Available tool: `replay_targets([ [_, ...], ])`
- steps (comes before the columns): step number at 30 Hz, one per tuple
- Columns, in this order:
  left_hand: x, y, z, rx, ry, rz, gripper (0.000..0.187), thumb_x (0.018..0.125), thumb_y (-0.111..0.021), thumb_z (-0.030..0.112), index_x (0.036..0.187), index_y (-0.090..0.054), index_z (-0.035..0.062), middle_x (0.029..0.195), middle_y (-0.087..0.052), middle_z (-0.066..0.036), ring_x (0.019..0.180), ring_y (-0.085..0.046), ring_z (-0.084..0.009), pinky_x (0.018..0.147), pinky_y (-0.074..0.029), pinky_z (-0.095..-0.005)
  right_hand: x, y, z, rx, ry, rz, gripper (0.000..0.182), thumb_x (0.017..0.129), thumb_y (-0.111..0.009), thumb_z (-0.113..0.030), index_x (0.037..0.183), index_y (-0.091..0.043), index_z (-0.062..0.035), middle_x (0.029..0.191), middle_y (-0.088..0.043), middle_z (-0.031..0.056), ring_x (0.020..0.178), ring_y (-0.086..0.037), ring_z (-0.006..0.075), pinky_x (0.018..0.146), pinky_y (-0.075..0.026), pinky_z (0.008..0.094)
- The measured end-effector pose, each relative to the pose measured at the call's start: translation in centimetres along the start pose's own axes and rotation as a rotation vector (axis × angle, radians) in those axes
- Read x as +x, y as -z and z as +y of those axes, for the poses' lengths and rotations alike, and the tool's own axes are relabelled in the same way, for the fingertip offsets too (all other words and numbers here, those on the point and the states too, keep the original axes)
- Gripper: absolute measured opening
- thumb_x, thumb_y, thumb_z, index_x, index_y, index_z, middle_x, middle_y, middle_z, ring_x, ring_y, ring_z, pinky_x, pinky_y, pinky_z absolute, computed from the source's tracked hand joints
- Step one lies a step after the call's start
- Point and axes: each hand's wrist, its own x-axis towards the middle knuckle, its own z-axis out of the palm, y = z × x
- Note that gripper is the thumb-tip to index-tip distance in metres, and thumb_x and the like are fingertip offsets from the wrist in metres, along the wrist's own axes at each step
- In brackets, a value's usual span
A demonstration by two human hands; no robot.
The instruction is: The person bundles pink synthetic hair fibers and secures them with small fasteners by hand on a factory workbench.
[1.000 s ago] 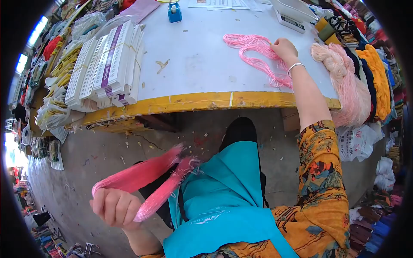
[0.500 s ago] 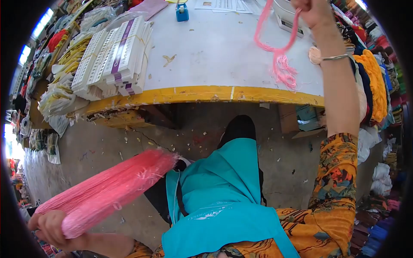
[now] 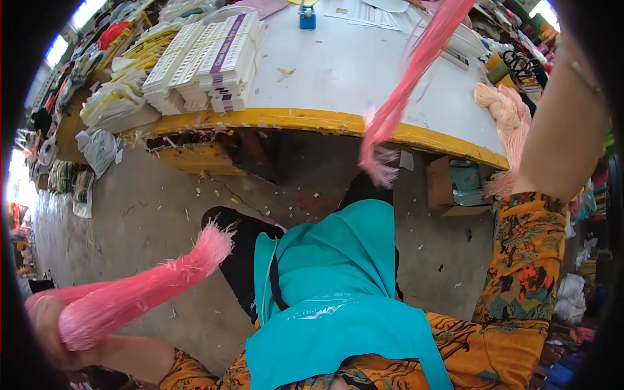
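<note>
Your left hand (image 3: pixel 49 328), low at the left edge: fingers closed around a thick pink thread bundle (image 3: pixel 140 289), frayed end angled up toward the apron (image 3: pixel 328 292). Table (image 3: pixel 338 71), left portion: stacked white card packs (image 3: pixel 208 58), bagged goods beside them. Far edge: small blue dispenser (image 3: pixel 307 16). Centre: a pink yarn skein (image 3: pixel 406 84) hangs taut from above, fuzzy tail below the table's yellow edge. Under the table, right: open cardboard box (image 3: pixel 452 185), contents unclear. Your right hand is out of frame; only the forearm shows.
</note>
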Motion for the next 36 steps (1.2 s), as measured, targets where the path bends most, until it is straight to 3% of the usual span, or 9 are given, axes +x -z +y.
replay_targets([
  [1,-0.3,-0.6,-1.5,-0.378,0.041,0.069,0.018,0.084,-0.056,0.006,0.067,-0.059,0.0042,0.054,-0.058,-0.009,0.040,-0.053,-0.0122,0.036,-0.043,-0.0236,-0.6,-1.2,0.3,0.002,-0.046,-0.060,0.014,0.086,-0.061,-0.016,0.083,-0.062,-0.0023,0.070,-0.060,0.0028,0.053,-0.048,0.0066,0.045,-0.037,0.0200],
  [5,-3.2,-2.1,-10.1,-0.455,0.368,0.104,0.022,0.095,-0.044,0.009,0.077,-0.056,0.0045,0.042,-0.048,-0.001,0.028,-0.041,-0.0105,0.028,-0.038,-0.0233,-4.1,-5.2,4.1,0.088,-0.299,-0.239,0.016,0.084,-0.064,-0.018,0.082,-0.064,-0.0027,0.071,-0.064,0.0031,0.055,-0.052,0.0073,0.048,-0.041,0.0209],
  [9,-6.3,-1.5,-17.4,0.326,0.801,0.164,0.026,0.096,-0.047,0.011,0.104,-0.065,-0.0050,0.052,-0.046,0.004,0.040,-0.037,-0.0044,0.039,-0.028,-0.0221,-10.2,-9.1,9.1,0.273,-0.647,-0.257,0.014,0.090,-0.061,-0.016,0.090,-0.060,-0.0021,0.073,-0.062,0.0023,0.049,-0.045,0.0015,0.043,-0.033,0.0158],
  [11,-6.5,-1.1,-21.1,0.320,0.972,0.234,0.027,0.097,-0.049,0.015,0.110,-0.063,-0.0041,0.059,-0.050,0.003,0.049,-0.040,-0.0037,0.045,-0.029,-0.0208,-12.3,-10.0,9.8,0.341,-0.750,-0.259,0.014,0.087,-0.063,-0.015,0.087,-0.064,-0.0010,0.071,-0.064,0.0025,0.054,-0.050,0.0039,0.046,-0.039,0.0188],
  [13,-7.6,-0.4,-24.5,0.203,0.998,0.299,0.027,0.095,-0.052,0.014,0.113,-0.062,-0.0025,0.062,-0.052,0.003,0.051,-0.039,-0.0029,0.046,-0.029,-0.0197,-14.6,-10.8,10.7,0.317,-0.751,-0.252,0.015,0.089,-0.062,-0.016,0.091,-0.061,-0.0010,0.072,-0.063,0.0025,0.051,-0.049,0.0027,0.044,-0.035,0.0161],
  [17,-7.7,-0.2,-26.7,0.156,0.845,0.401,0.035,0.090,-0.054,0.006,0.124,-0.057,-0.0011,0.065,-0.049,0.004,0.051,-0.037,-0.0013,0.047,-0.029,-0.0181,-18.1,-10.9,12.8,0.383,-0.826,-0.149,0.016,0.091,-0.063,-0.015,0.095,-0.062,0.0008,0.079,-0.067,0.0067,0.060,-0.060,0.0063,0.051,-0.047,0.0176],
  [19,-7.6,-0.3,-26.5,0.174,0.860,0.356,0.048,0.090,-0.046,0.000,0.137,-0.040,-0.0065,0.074,-0.049,0.001,0.052,-0.037,-0.0025,0.051,-0.031,-0.0170,-19.2,-11.1,13.4,0.399,-0.867,-0.095,0.016,0.090,-0.064,-0.014,0.096,-0.063,0.0012,0.078,-0.067,0.0059,0.062,-0.060,0.0062,0.052,-0.048,0.0179],
  [26,-8.0,-0.7,-28.1,0.286,0.785,0.344,0.057,0.086,-0.057,-0.006,0.140,-0.037,-0.0046,0.094,-0.057,-0.003,0.082,-0.056,-0.0099,0.076,-0.046,-0.0232,-21.5,-11.5,15.5,0.327,-0.827,-0.062,0.013,0.090,-0.063,-0.010,0.096,-0.064,0.0009,0.084,-0.067,0.0060,0.070,-0.063,0.0085,0.062,-0.052,0.0206],
  [36,-7.8,0.6,-28.7,0.350,0.889,0.265,0.055,0.087,-0.057,0.000,0.139,-0.039,-0.0036,0.088,-0.053,0.002,0.073,-0.049,-0.0023,0.062,-0.038,-0.0151,-22.2,-10.9,17.4,0.533,-0.788,0.076,0.008,0.086,-0.063,-0.006,0.090,-0.063,0.0013,0.084,-0.064,0.0050,0.077,-0.059,0.0080,0.070,-0.049,0.0221],
])
